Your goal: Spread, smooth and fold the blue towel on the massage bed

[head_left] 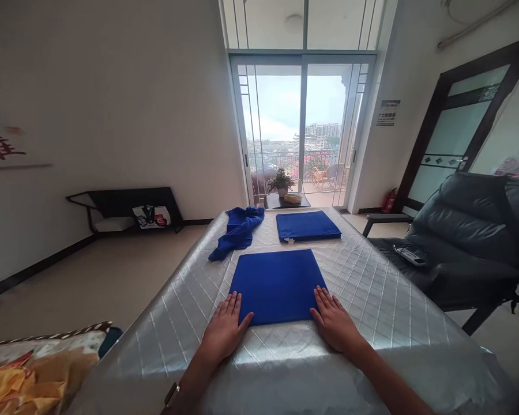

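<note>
A folded blue cloth (277, 285) lies flat in front of me on a table with a shiny quilted silver cover (372, 300). My left hand (225, 328) rests flat at the cloth's near left corner, fingers stretched out, thumb on the cloth. My right hand (334, 320) lies flat at the near right corner, fingers together and extended. Neither hand holds anything. Farther back sits a second folded blue cloth (307, 225). A crumpled blue cloth (237, 230) lies at the far left of the table.
A black leather recliner (462, 242) with a remote on it stands right of the table. A patterned cushion (38, 369) is at my near left. Behind the table are a small stand with a potted plant (282, 183) and glass balcony doors (303, 132).
</note>
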Motion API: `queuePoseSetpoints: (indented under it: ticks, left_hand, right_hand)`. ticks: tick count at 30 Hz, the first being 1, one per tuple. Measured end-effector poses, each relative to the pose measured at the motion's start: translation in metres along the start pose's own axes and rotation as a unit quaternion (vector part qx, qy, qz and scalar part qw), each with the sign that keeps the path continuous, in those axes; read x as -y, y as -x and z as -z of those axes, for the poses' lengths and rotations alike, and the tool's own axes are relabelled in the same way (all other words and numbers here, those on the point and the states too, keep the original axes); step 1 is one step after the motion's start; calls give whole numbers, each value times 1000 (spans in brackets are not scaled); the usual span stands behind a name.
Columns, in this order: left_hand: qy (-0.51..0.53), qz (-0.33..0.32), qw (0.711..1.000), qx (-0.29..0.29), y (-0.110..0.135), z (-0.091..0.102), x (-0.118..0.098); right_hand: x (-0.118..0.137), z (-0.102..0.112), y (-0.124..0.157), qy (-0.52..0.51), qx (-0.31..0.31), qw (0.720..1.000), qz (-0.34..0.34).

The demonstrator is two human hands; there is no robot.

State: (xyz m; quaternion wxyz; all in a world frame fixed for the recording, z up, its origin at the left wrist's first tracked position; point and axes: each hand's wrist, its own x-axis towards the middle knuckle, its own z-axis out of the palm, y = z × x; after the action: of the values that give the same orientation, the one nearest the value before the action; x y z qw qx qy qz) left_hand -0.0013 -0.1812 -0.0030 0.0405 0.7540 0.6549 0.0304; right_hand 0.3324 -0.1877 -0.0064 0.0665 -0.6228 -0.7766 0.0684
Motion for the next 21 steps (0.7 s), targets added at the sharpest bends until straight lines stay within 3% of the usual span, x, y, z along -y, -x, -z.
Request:
queuePoseSetpoints:
  ticks: [3, 9, 12, 16, 21]
  left_hand:
    - [-16, 2, 1000, -8, -7, 8, -32]
    - [54, -201, 978, -30, -25, 6, -146]
    - [81, -239, 967, -29, -31, -6, -174]
    - [73, -216, 973, -26, -33, -15, -162]
    - [29, -93, 995, -2, -22, -7, -91]
  right_hand:
    - [2, -1, 1, -2, 6, 1000, -9]
    - [6, 6, 2, 15, 17, 1000, -15]
    - [7, 8, 4, 32, 24, 999, -7]
    - [7, 7, 4, 12, 9, 1000, -13]
    - [9, 9, 4, -6, 16, 1000, -26]
